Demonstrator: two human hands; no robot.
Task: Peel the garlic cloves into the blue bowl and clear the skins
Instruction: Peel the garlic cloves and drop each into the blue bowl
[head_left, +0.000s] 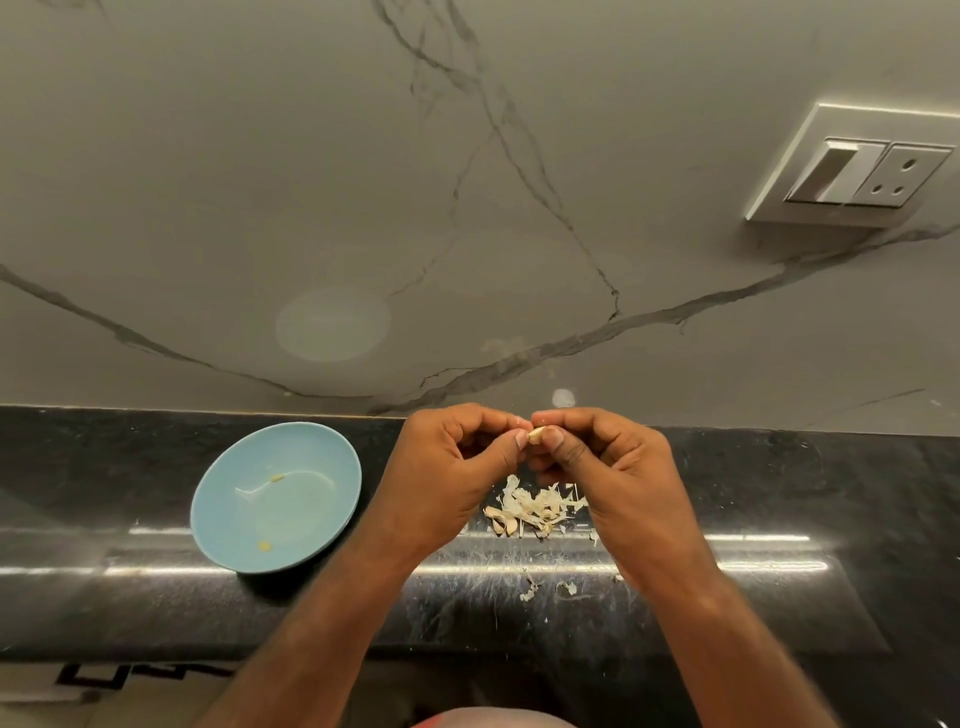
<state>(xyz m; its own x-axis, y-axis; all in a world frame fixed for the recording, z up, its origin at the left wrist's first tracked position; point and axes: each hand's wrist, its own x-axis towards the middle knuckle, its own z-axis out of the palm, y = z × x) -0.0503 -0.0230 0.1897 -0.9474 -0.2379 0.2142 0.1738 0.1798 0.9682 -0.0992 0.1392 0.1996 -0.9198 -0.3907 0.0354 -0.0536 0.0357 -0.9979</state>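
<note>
Garlic clove (536, 434), pinched between thumb and fingertips of left hand (447, 467) and right hand (602, 462) above skins (535, 506) on desk (779, 493); blue bowl (275, 496) left: best peeled with thumbnails, grip kept firm.

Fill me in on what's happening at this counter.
A person is peeling garlic over a black counter. Both hands meet above it: the left hand and right hand pinch a small garlic clove between their fingertips. A pile of papery skins lies on the counter just below the hands, with a few scraps nearer the edge. The blue bowl sits to the left, holding only a couple of tiny bits.
</note>
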